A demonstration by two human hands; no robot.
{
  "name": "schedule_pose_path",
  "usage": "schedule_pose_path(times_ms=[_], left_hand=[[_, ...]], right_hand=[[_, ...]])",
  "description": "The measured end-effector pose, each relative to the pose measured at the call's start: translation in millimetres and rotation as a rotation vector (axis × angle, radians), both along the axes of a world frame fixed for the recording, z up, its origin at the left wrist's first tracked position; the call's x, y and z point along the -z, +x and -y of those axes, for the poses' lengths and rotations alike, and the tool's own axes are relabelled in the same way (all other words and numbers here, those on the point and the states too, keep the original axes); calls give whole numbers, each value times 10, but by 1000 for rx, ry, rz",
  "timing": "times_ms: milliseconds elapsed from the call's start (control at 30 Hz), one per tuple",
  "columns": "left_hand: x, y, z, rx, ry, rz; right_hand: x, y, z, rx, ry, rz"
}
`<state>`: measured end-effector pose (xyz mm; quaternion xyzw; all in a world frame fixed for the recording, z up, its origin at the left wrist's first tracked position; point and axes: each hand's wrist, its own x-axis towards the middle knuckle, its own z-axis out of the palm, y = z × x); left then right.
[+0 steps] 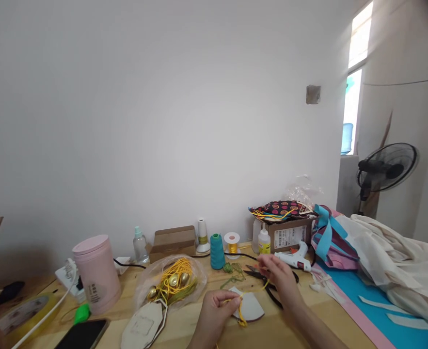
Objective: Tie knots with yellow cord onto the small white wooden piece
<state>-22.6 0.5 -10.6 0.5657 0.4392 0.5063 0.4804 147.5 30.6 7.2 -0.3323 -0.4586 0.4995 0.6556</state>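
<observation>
My left hand (214,312) is closed in a pinch on a yellow cord (242,317), which hangs in a small bunch below the fingertips. A strand of that cord runs up to my right hand (281,278), whose fingers are pinched together on it. Under the cord lies a white fan-shaped piece (254,308) on the wooden table (184,329). Black-handled scissors (273,296) lie partly hidden behind my right hand. Some green cord (233,278) rests beyond the white piece.
A plastic bag (144,286) holds yellow cords and gold bells, beside pale octagonal pieces (141,325). A teal thread spool (217,252), a glue bottle (263,241) and a white glue gun (293,258) stand or lie behind. Left are a pink canister (97,276) and a phone (83,334).
</observation>
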Motion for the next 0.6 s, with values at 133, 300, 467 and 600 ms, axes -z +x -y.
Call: schedule_pose_path(times_ms=[133,300,467,600], left_hand=[[4,-7,-12,-3,38,-39],[111,-50,-80,-20,43,-23],[153,-81,-117,0,23,-2],[159,-79,-141,36,-4,-11]], right_hand=[[-13,-167,185,-14,503,686],[3,-251,287,-135,536,1051],[41,-198,186,-117,529,1083],[88,-183,144,-82,555,1076]])
